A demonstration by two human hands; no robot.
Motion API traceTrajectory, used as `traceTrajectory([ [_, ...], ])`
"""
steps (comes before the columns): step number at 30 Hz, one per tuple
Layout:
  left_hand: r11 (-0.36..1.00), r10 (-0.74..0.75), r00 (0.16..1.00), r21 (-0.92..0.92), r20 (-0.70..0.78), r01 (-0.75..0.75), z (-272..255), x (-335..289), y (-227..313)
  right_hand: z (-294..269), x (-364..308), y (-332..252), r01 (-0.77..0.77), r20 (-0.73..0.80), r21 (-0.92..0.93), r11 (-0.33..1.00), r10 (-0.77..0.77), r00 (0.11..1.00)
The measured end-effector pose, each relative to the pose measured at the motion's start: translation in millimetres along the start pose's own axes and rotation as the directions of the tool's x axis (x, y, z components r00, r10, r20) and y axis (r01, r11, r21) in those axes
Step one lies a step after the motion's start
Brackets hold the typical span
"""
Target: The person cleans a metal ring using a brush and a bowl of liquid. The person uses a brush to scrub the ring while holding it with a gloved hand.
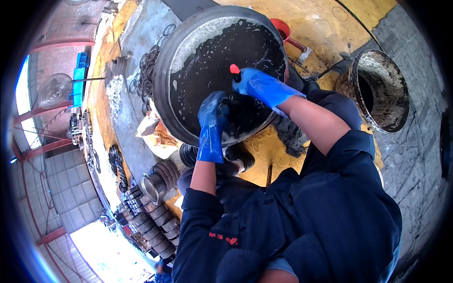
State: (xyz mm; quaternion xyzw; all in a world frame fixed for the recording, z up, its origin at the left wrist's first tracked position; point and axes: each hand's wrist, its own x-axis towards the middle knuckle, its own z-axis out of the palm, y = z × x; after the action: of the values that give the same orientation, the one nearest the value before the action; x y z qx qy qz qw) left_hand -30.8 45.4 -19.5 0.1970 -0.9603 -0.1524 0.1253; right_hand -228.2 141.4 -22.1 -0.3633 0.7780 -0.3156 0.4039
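Note:
A large round tub [162, 85] stands in front of me, filled with dark liquid and edged with pale foam at the far left. Both my hands wear blue rubber gloves and work over its near half. My right hand [250, 81] is closed around a dark handle with a red end [234, 69]; the rest of that tool is hidden. My left hand [212, 111] is curled low at the liquid, beside a wet black mass [245, 111]. What its fingers hold, if anything, is hidden.
A crusted drum [382, 94] stands at the right. Behind the tub are a red container [281, 29] and a red-handled tool [302, 51]. Black rings [150, 66] lie left of the tub. Stacked metal cylinders [158, 219] stand nearer on the left. Grey sludge [290, 137] lies by my leg.

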Motion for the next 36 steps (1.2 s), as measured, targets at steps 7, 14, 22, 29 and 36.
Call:
traceTrajectory([
  [7,-0.082,-0.621,0.506,-0.691,0.599,0.718,-25.6,-23.4,15.4,5.1,-19.9,-9.0,-0.073,0.256,0.094,0.993,0.047,0.966],
  [14,0.984,-0.052,0.828,-0.113,0.559,0.138,1.0,-31.6,-18.4,19.3,-22.2,-6.5,0.012,0.233,-0.081,0.997,0.008,0.972],
  [22,-0.027,-0.367,0.681,-0.739,0.633,0.673,-20.5,-31.5,0.6,23.4,4.7,-18.9,0.152,0.018,0.609,0.778,-0.206,0.978],
  [29,-0.065,-0.411,0.76,-0.847,0.504,0.527,-27.5,-30.5,21.0,14.1,-23.6,-25.6,0.244,0.101,0.463,0.852,-0.325,0.94],
  [36,-0.054,-0.54,0.689,-0.836,0.484,0.546,-31.9,-25.7,29.9,19.3,6.7,11.8,-0.174,-0.187,0.231,0.957,0.219,0.958],
])
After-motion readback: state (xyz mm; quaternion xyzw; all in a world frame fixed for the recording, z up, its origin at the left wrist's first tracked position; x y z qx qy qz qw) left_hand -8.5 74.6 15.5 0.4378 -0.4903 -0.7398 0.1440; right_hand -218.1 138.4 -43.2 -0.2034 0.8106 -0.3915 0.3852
